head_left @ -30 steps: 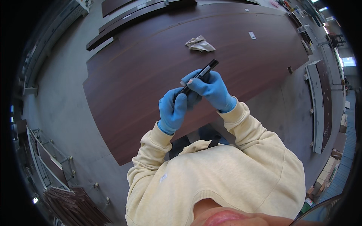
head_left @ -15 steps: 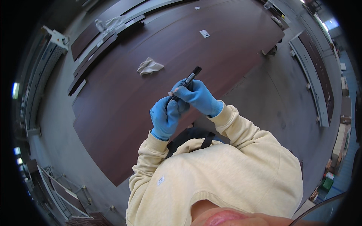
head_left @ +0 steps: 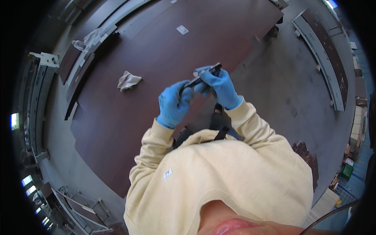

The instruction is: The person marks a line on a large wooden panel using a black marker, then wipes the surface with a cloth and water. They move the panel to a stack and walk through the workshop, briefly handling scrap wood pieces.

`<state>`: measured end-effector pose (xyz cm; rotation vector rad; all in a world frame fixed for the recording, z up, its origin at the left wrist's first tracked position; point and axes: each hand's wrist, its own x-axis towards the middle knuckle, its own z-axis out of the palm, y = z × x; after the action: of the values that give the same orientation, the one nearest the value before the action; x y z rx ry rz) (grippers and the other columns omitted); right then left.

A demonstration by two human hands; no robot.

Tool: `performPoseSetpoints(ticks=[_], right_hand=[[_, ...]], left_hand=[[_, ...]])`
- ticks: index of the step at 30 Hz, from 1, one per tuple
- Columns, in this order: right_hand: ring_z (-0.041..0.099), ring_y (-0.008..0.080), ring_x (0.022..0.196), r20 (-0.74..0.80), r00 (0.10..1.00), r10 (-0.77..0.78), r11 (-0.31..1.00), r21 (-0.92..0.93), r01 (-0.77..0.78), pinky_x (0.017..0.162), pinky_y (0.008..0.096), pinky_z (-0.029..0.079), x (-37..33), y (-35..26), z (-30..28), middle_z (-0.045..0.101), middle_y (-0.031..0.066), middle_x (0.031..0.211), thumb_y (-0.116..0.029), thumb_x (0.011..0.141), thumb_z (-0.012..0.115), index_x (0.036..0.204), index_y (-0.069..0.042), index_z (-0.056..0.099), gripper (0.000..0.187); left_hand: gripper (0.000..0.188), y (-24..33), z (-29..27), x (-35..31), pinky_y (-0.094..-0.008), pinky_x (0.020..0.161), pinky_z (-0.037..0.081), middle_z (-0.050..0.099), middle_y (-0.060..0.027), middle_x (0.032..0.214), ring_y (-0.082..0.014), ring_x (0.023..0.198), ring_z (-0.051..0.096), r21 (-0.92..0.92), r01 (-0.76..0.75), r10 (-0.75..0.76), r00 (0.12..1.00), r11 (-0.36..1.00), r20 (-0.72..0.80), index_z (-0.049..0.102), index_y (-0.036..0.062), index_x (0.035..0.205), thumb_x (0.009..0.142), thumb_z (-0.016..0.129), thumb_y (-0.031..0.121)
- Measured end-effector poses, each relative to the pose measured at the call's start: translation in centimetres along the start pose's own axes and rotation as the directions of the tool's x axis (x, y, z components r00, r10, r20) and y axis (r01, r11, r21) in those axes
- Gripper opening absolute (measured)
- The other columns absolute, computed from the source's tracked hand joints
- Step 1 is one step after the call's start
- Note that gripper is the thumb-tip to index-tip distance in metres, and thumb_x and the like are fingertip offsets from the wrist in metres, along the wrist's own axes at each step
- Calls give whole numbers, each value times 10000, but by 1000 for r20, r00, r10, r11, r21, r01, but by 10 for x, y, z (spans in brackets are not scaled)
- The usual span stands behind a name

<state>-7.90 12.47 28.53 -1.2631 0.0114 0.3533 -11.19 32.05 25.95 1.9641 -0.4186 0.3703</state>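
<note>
A black marker pen (head_left: 193,82) is held between my two blue-gloved hands, above the near edge of the dark brown panel (head_left: 152,51). My left hand (head_left: 173,102) is closed around its lower left end, thumb pressed along it. My right hand (head_left: 222,87) pinches the upper right part between thumb and fingers. Some bare fingertips show through the right glove. The pen lies slanted, rising to the right. Whether its cap is on cannot be made out. A crumpled pale cloth (head_left: 128,81) lies on the panel to the left of my hands.
A white label (head_left: 182,29) sits on the panel farther off. Narrow dark boards (head_left: 80,80) and a clear bottle (head_left: 78,45) lie along its left side. A long grey rack (head_left: 319,55) with a brown panel stands at the right. A wheeled metal frame (head_left: 80,209) stands lower left.
The marker pen has turned from steep to flatter, and my right hand has moved slightly to the right with it. My view has shifted, so the cloth and label appear farther left.
</note>
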Motion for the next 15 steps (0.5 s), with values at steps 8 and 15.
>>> performPoseSetpoints(ticks=[8, 15], right_hand=[[694, 135, 636, 77, 993, 90, 995, 36, -93, 602, 226, 546, 37, -34, -110, 766, 80, 809, -312, 1031, 641, 1117, -51, 760, 300], [694, 136, 693, 17, 991, 135, 977, 165, -136, 639, 247, 546, 68, -46, -147, 754, 85, 830, -267, 1029, 639, 1138, -44, 751, 272]], left_hand=[[267, 9, 96, 47, -336, 702, 578, 756, -128, 895, -252, 773, 736, 23, 69, -70, 996, 997, 54, 681, 0, 1220, 988, 657, 129], [478, -29, 89, 54, -382, 1009, 507, 640, -188, 1344, -284, 1178, 648, -137, 89, -133, 925, 987, -357, 577, 6, 1390, 962, 693, 187]])
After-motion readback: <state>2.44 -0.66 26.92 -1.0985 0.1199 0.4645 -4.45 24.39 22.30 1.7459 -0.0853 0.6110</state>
